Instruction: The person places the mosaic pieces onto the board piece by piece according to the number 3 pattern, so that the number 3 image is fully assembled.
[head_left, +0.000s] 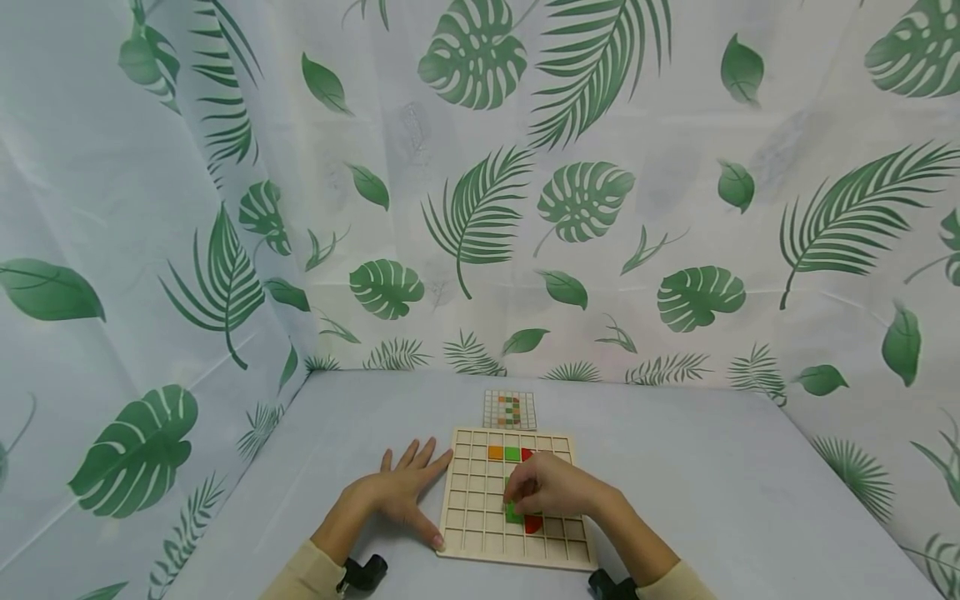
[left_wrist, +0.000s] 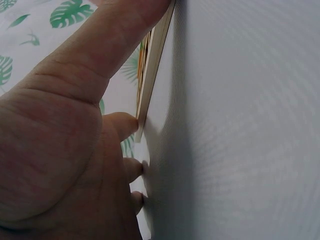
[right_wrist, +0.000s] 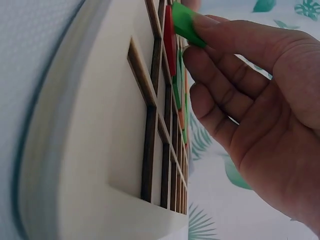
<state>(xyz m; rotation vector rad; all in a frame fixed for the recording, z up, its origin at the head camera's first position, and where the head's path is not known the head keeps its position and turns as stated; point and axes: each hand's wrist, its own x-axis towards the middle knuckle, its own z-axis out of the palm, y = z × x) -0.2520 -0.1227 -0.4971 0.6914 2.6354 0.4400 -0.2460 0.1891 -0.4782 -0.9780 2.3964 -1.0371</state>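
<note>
A wooden grid board [head_left: 480, 527] lies on the table, with coloured tiles in some of its cells. Between thumb and fingertips, my right hand [head_left: 555, 487] pinches a green tile [right_wrist: 186, 25], tilted close over the lower middle of the grid. Beside it a red tile [head_left: 533, 524] with a curved edge sits in a cell. Up in the grid are an orange tile [head_left: 496, 452], a green square [head_left: 512, 454] and a red piece; my right hand hides part of that area. My left hand [head_left: 405, 492] lies spread at the board's left side, thumb and index fingertip at its edge.
Just behind the board lies a small card [head_left: 510, 410] printed with a grid and coloured shapes. The white table [head_left: 712, 483] extends to both sides. A leaf-patterned cloth [head_left: 480, 325] hangs behind and at the left.
</note>
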